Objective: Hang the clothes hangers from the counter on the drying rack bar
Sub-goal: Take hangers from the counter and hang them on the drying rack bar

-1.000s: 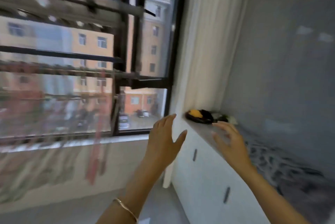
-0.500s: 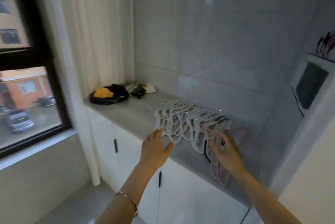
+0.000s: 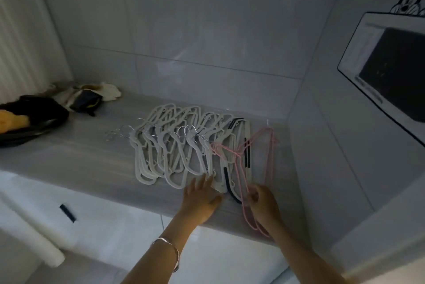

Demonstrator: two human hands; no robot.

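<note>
Several white hangers (image 3: 174, 145) lie fanned out on the grey counter (image 3: 76, 157), their metal hooks pointing left. At the right end of the pile lie pink hangers (image 3: 241, 168) and a white hanger with dark strips (image 3: 230, 182). My left hand (image 3: 200, 198) is flat with fingers spread, its fingertips touching the near ends of the white hangers. My right hand (image 3: 262, 203) has its fingers curled round the near end of the pink hangers at the counter's front edge. The drying rack bar is out of view.
A black and yellow bundle (image 3: 27, 118) and some crumpled cloths (image 3: 92, 95) lie at the counter's left end. Tiled walls close the back and right side. A white-framed appliance (image 3: 391, 72) hangs on the right wall. White cabinet doors (image 3: 69, 212) run below the counter.
My view has swung right from the window and rack to the counter. Both hands have come down onto the hanger pile, and my right hand has closed on the pink hangers.
</note>
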